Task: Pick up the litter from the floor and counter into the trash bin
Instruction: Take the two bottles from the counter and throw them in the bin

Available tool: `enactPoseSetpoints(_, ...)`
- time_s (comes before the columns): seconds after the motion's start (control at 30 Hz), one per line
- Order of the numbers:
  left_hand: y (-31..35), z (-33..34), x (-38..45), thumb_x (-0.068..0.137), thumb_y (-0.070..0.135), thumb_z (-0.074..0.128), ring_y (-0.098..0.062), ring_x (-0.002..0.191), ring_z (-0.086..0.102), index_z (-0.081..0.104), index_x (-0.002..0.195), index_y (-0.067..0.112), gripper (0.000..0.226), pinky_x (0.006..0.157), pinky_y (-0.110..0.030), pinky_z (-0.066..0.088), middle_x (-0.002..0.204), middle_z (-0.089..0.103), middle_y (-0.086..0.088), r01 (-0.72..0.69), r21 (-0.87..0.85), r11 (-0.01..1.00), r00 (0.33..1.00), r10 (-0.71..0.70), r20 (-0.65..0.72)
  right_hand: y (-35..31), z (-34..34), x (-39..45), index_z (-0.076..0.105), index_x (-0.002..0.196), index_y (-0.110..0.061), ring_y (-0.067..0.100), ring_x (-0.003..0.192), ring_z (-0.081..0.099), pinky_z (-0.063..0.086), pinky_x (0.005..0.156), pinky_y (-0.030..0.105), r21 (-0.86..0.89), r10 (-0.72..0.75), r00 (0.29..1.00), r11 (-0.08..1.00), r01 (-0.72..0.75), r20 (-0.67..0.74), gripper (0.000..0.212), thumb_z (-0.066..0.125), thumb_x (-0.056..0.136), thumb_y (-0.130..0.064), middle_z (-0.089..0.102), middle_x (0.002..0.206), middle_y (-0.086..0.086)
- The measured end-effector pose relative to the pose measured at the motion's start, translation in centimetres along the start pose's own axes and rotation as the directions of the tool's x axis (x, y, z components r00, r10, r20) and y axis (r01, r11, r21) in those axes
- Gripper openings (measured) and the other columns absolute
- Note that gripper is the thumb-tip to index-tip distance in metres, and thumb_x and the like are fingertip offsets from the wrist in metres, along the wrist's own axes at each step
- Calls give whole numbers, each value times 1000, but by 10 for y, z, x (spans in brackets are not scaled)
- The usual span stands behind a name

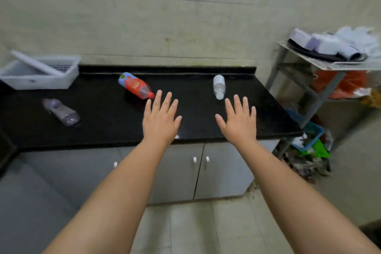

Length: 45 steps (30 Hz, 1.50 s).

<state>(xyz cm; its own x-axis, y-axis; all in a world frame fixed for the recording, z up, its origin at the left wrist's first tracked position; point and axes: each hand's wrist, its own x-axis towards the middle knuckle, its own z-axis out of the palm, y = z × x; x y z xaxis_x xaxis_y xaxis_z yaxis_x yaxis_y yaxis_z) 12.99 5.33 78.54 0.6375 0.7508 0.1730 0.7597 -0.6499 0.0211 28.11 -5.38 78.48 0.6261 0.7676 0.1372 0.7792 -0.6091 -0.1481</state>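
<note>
Three empty plastic bottles lie on their sides on the black counter (115,130). A bottle with a red and blue label (135,85) lies in the middle, its red cap toward me. A clear bottle (60,112) rests at the left, and a small white bottle (219,86) at the right. My left hand (161,118) hovers flat over the counter's front, fingers spread, just below the red-label bottle's cap. My right hand (239,120) is held the same way, below the white bottle. Both hands hold nothing. No trash bin is in view.
A white plastic basket (39,75) stands at the counter's back left. Grey cabinet doors (179,173) sit under the counter. To the right, a metal rack (321,64) carries bags and cloths, with a blue basket (313,136) and clutter on the floor beside it.
</note>
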Motion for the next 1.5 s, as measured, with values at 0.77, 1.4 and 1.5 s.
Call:
enactPoseSetpoints(0.77,-147,174,337,97,14,40,-27,148,6,27,144,12,49,119,-53,-2,156,21,-11,-393,408,824,826,122,551,24,191,380,23,138,-1,47,120,45,43,97,50,337,556,812,741,-581,177,73,66,82,-16,30,142,26)
enactPoseSetpoints(1.4,137,43,340,88,8,55,-30,115,47,56,115,4,28,94,-38,43,123,56,-12,-868,-92,487,485,873,45,70,20,176,50,123,-5,30,116,49,38,92,33,402,761,621,635,-659,-185,46,64,81,-17,48,125,15)
enactPoseSetpoints(1.5,221,24,269,90,7,51,-30,116,47,55,117,5,28,95,-36,40,125,55,-13,-957,-86,276,278,960,-20,122,-17,81,49,123,-5,32,116,49,38,91,34,394,867,425,497,-773,-258,45,62,82,-17,47,126,16)
